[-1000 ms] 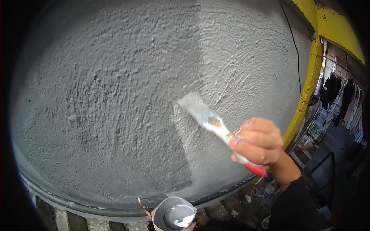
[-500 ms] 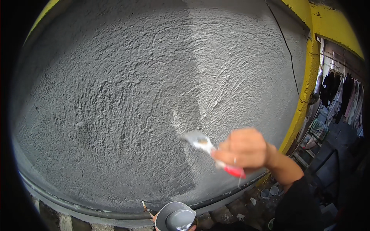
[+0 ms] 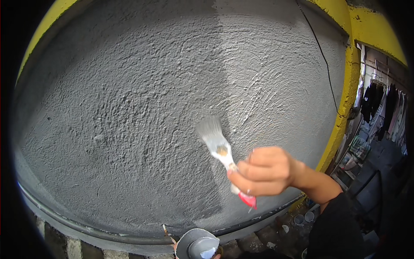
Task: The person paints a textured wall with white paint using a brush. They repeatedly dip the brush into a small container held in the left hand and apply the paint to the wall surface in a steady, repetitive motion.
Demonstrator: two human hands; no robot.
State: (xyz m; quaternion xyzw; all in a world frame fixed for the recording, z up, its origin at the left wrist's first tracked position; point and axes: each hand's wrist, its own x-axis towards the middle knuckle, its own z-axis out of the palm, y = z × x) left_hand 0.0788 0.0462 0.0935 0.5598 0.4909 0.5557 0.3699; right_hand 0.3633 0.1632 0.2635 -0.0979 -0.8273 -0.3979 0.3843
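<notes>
Rough grey wall, darker left, paler right; yellow frame, hung clothes far right | brush in right grip, handle pinched by thumb and fingers, bristles beyond them at the wall, contact unclear | left grip clasped round grey pot, lower edge | brush's long axis slanted: bristles up-left, red end down-right

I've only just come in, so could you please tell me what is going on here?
A person's right hand holds a paintbrush, its bristles against or just off a rough grey wall, near where the darker left part meets the lighter right part. Low in the view, the left hand, mostly hidden, holds a container of grey liquid.
</notes>
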